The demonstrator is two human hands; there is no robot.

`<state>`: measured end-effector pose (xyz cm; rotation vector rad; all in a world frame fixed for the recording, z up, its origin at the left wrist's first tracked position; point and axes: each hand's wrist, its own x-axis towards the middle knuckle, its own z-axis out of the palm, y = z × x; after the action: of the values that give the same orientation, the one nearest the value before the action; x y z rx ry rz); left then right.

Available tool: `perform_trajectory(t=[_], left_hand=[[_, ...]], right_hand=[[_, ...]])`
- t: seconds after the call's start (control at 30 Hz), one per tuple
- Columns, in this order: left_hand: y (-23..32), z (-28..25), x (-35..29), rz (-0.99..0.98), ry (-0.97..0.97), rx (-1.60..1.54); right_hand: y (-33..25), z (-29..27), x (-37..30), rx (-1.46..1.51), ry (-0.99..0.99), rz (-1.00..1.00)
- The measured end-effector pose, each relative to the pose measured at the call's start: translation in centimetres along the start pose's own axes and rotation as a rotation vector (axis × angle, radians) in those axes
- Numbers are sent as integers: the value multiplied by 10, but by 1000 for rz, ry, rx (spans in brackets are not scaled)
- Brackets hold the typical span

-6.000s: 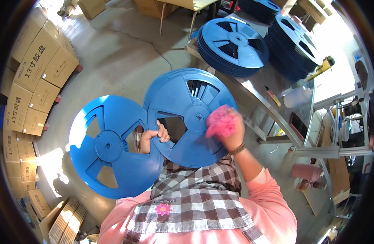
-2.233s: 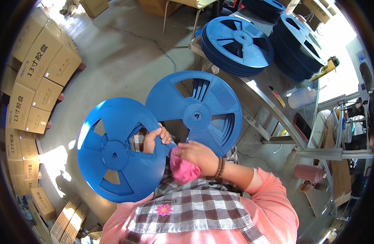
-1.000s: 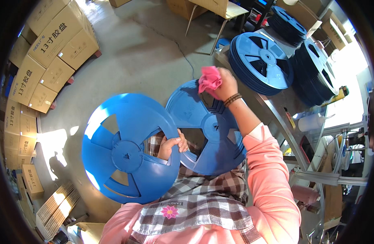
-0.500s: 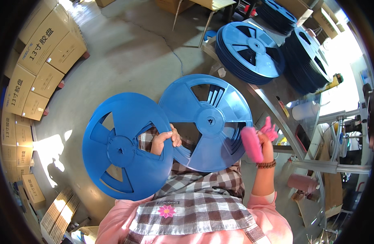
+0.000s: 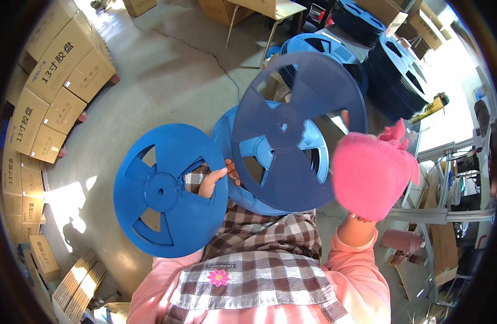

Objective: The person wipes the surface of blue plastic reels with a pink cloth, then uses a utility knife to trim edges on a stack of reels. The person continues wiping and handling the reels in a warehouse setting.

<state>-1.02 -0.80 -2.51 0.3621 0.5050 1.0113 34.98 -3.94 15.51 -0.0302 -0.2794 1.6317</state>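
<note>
A blue plastic reel with wedge-shaped openings [image 5: 137, 194] stands at the left, tilted toward me. My left hand [image 5: 209, 184] reaches through its opening, thumb over the rim and fingers behind it. To the right, a stack of lighter blue reels [image 5: 222, 132] rests against my lap, next to those fingers. Raised above that stack is a darker-looking reel [image 5: 318, 81]. A soft pink cloth with a knotted end [image 5: 372, 170] covers most of my right hand [image 5: 344, 116]; a fingertip shows at the raised reel's right edge, and the hand grips the reel there.
Stacked cardboard boxes [image 5: 65, 56] line the left side, with flat bundled cardboard [image 5: 78, 283] below. More blue reel stacks [image 5: 397, 75] stand on a bench at upper right. A chair [image 5: 270, 9] is at the top. A pink bottle [image 5: 402, 241] and metal frame [image 5: 421, 215] are at right.
My right hand, with the pink cloth, has risen nearer to me and lifted a reel off the right-hand stack. The left hand and its reel have barely shifted.
</note>
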Motion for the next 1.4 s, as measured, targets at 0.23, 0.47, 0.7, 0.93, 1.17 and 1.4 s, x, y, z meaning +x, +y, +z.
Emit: perform_trajectory(t=[0.23, 0.47, 0.7, 0.93, 1.17, 1.4], left_hand=[[5, 28, -8, -29, -54, -80], [6, 26, -7, -27, -259, -300], [4, 19, -1, -1, -219, 90], [4, 16, 4, -26, -193, -21], [8, 32, 6, 1, -120, 81], [3, 22, 3, 13, -93, -13]], right_hand=[[178, 56, -6, 77, -114, 635], [163, -30, -4, -1188, -322, 381], [121, -71, -6, -1688, -836, 66], [103, -99, 52, -1709, -566, 145], [25, -183, 186, -2035, 469, -131], [119, -102, 53, -2056, -456, -160]])
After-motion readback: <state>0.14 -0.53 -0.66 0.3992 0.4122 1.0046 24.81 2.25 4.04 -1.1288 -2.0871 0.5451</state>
